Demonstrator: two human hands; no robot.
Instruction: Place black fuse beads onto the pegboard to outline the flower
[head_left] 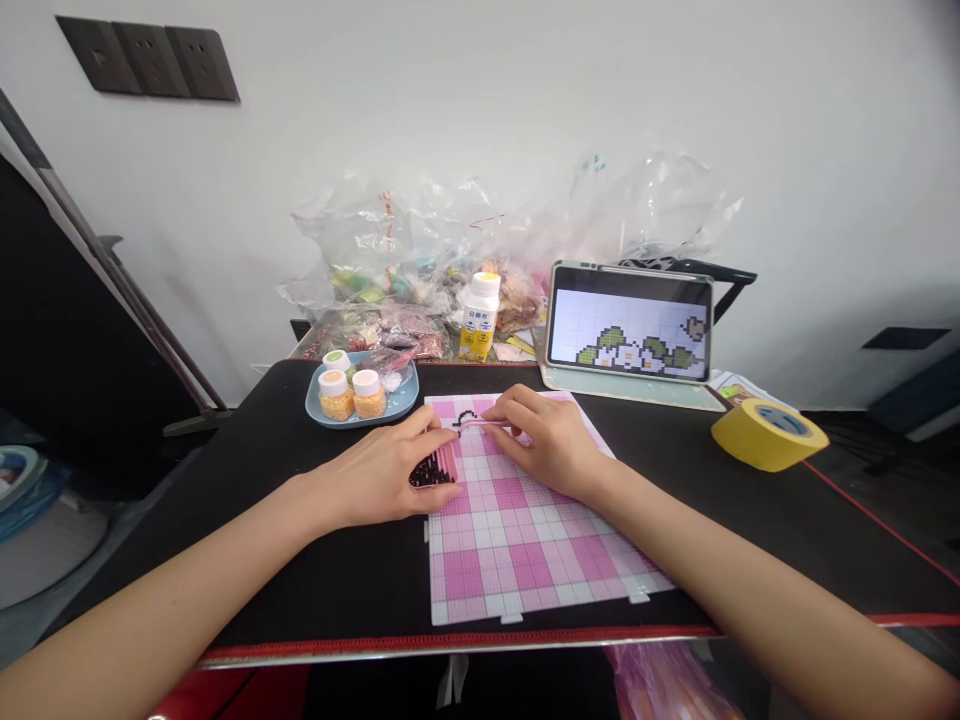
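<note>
Grips pink tweezers (475, 423) in the right hand (546, 440), a bead tray (450, 463) in the left hand (381, 468), with one short black-bead outline (466, 413) done mid-frame, most apparently remaining.

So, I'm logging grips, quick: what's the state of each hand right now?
Left hand: closed, holding the pink tray of black beads.
Right hand: closed, fingers pinching a thin pink tool.

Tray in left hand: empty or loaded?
Loaded: black beads show inside the pink tray, held in the left hand. Exactly how full, cannot tell.
</note>
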